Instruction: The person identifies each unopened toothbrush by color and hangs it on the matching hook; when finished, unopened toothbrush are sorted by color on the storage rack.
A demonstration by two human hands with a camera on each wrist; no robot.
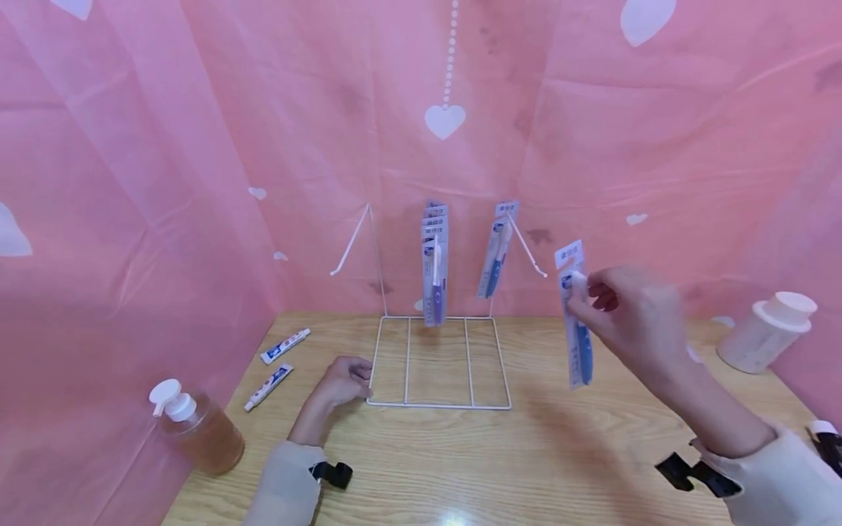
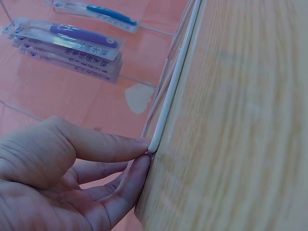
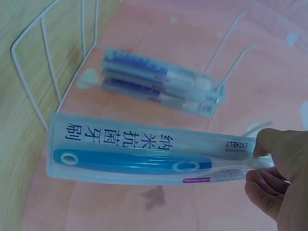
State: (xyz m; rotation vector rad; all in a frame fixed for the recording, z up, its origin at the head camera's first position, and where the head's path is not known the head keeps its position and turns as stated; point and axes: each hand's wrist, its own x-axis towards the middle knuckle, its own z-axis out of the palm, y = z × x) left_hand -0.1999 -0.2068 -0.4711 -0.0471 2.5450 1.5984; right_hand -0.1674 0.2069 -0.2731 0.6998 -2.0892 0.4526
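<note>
My right hand [image 1: 634,310] pinches a packaged blue toothbrush [image 3: 130,161] near the brush-head end, to the right of the white wire rack [image 1: 439,406]. In the head view the pack hangs nearly upright, apart from the rack. My left hand [image 1: 342,380] pinches the rack's front left corner between thumb and finger, down at the tabletop. Several packaged purple toothbrushes [image 1: 435,285] hang one behind another on the middle hook. Another packaged blue toothbrush [image 1: 495,263] hangs tilted from the right hook [image 1: 526,247]. The left hook [image 1: 351,239] carries nothing.
Two toothpaste tubes [image 1: 285,346] lie left of the rack on the wooden table [image 1: 421,467]. A pump bottle [image 1: 200,431] of amber liquid stands at the left edge. At the right are a white bottle [image 1: 766,332] and a dark object [image 1: 825,442]. Pink curtain [image 1: 421,161] hangs behind.
</note>
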